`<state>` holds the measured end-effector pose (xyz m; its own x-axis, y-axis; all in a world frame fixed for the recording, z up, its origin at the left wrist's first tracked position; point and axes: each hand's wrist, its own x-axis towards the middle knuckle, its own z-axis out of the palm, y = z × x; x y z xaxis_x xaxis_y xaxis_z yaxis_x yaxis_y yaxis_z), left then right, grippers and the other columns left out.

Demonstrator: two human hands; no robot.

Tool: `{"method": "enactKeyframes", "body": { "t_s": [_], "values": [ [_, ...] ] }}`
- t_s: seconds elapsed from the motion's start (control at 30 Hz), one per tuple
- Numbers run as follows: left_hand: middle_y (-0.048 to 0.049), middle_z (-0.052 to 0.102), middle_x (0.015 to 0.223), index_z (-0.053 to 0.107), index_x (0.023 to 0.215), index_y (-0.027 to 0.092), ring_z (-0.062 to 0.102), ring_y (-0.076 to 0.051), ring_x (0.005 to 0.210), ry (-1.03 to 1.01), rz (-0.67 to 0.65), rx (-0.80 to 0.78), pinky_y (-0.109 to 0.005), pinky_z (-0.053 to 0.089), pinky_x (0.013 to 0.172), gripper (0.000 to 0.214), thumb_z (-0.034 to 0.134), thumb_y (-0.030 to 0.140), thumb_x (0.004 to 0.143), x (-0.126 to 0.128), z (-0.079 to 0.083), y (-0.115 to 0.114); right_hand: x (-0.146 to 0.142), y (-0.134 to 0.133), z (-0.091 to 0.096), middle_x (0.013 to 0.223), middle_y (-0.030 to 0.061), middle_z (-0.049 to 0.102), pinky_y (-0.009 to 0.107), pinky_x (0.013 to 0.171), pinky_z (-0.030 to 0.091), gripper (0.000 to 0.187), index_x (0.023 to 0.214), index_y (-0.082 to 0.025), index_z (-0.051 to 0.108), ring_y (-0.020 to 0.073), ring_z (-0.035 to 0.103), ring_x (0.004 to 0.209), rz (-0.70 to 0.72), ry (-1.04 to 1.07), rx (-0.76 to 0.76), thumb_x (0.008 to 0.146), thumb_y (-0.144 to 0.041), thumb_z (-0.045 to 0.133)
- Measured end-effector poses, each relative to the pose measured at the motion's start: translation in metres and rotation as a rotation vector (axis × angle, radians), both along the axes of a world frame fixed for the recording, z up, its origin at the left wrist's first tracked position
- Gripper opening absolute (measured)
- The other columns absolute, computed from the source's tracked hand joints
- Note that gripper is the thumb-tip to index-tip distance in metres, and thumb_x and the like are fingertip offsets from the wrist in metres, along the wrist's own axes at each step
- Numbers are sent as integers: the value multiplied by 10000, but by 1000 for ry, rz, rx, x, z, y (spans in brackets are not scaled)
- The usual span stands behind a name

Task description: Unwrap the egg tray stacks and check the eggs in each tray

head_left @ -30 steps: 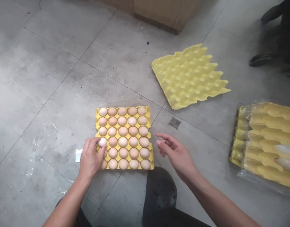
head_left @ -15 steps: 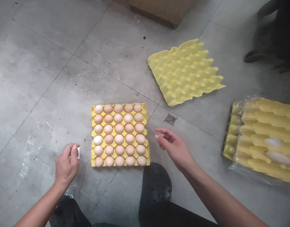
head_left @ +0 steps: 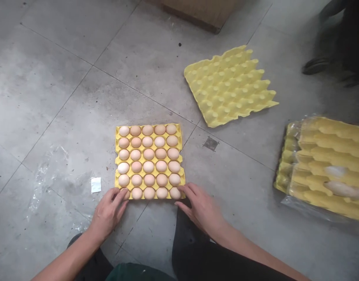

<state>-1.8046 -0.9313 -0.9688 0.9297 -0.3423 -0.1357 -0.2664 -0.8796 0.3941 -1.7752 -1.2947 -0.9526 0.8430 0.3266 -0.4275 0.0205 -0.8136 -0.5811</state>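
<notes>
A yellow egg tray (head_left: 145, 175) lies on the floor before me, filled with rows of light brown and cream eggs (head_left: 148, 154). At its near left corner my left hand (head_left: 107, 210) is closed, its fingers over the corner egg and the tray's edge. My right hand (head_left: 201, 208) grips the near right corner, fingers on the side and thumb in front. The undersides of both corners are hidden. Just beyond my left hand lies a small white square packet (head_left: 96, 185).
An upturned yellow tray (head_left: 230, 86) lies farther off to the right. Stacked yellow trays in clear plastic (head_left: 328, 168) stand at the right edge. Clear film (head_left: 50, 175) is spread on the left floor. A brown box (head_left: 197, 13) is at the top.
Both hands have moved in to the near corners of the filled egg tray. The white packet, partly covered by my left hand before, now shows whole on the floor.
</notes>
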Motion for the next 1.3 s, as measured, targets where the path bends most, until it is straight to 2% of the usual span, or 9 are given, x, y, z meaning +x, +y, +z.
{"method": "enactKeyframes", "body": {
  "t_s": [0.2, 0.33, 0.47, 0.63, 0.73, 0.83, 0.93, 1.07, 1.3],
  "values": [
    [-107, 704, 1215, 613, 1268, 246, 719, -250, 1116, 5, 15, -66, -370, 614, 949, 307, 650, 224, 964, 7, 7, 3, -15, 7, -16, 1174, 135, 682, 456, 829, 613, 324, 1304, -244, 613, 302, 692, 1016, 3, -130, 8, 1005, -369, 601],
    [-86, 697, 1200, 619, 1202, 251, 707, -240, 1070, 149, 246, -200, -383, 617, 913, 286, 698, 316, 935, 11, 16, 7, -19, 10, -22, 1259, 143, 673, 462, 889, 615, 246, 1247, -249, 626, 307, 688, 1129, -89, -127, 71, 1016, -319, 578],
    [-93, 640, 1283, 611, 1275, 260, 686, -245, 1160, 359, 478, -527, -389, 628, 974, 404, 719, 395, 910, 18, 22, 7, -21, 15, -13, 1258, 125, 688, 485, 920, 610, 220, 1189, -264, 608, 308, 677, 1154, -237, -97, 195, 981, -331, 629],
    [-101, 581, 1314, 643, 1240, 247, 634, -254, 1275, 487, 567, -785, -396, 585, 1073, 371, 730, 376, 904, 27, 32, -5, -10, 17, 10, 1229, 99, 691, 426, 906, 634, 460, 1245, -271, 562, 238, 721, 995, -691, 287, 572, 884, -471, 764],
    [-118, 637, 1303, 589, 1249, 246, 675, -278, 1251, 566, 644, -885, -451, 583, 1080, 433, 769, 372, 876, 29, 39, -13, -1, 14, 17, 1368, 121, 646, 397, 961, 624, 586, 1343, -271, 571, 235, 719, 1090, -732, 496, 821, 853, -495, 801],
    [-129, 718, 1256, 540, 1256, 250, 701, -309, 1248, 659, 649, -975, -486, 585, 1075, 463, 779, 357, 874, 29, 44, -17, 3, 12, 21, 1352, 126, 672, 438, 1066, 581, 544, 1312, -260, 605, 243, 714, 1146, -702, 591, 917, 857, -472, 813],
    [-119, 723, 1248, 569, 1243, 245, 713, -292, 1220, 668, 634, -1002, -431, 604, 1038, 444, 791, 333, 870, 30, 48, -18, 3, 14, 26, 1224, 119, 743, 499, 1111, 551, 530, 1290, -258, 584, 255, 724, 1137, -700, 649, 947, 858, -452, 821],
    [-89, 682, 1265, 622, 1225, 257, 700, -233, 1195, 625, 591, -1011, -344, 596, 1032, 402, 800, 282, 866, 30, 52, -20, 4, 17, 32, 1283, 110, 706, 477, 1066, 578, 457, 1208, -260, 651, 278, 690, 1182, -677, 554, 856, 833, -433, 847],
    [-83, 577, 1296, 593, 1246, 288, 632, -224, 1291, 521, 446, -931, -400, 556, 1123, 339, 704, 219, 933, 27, 51, -21, 5, 15, 34, 1364, 84, 642, 455, 1120, 543, 324, 1191, -291, 627, 253, 617, 1314, -604, 482, 913, 909, -331, 780]
  ]
}}
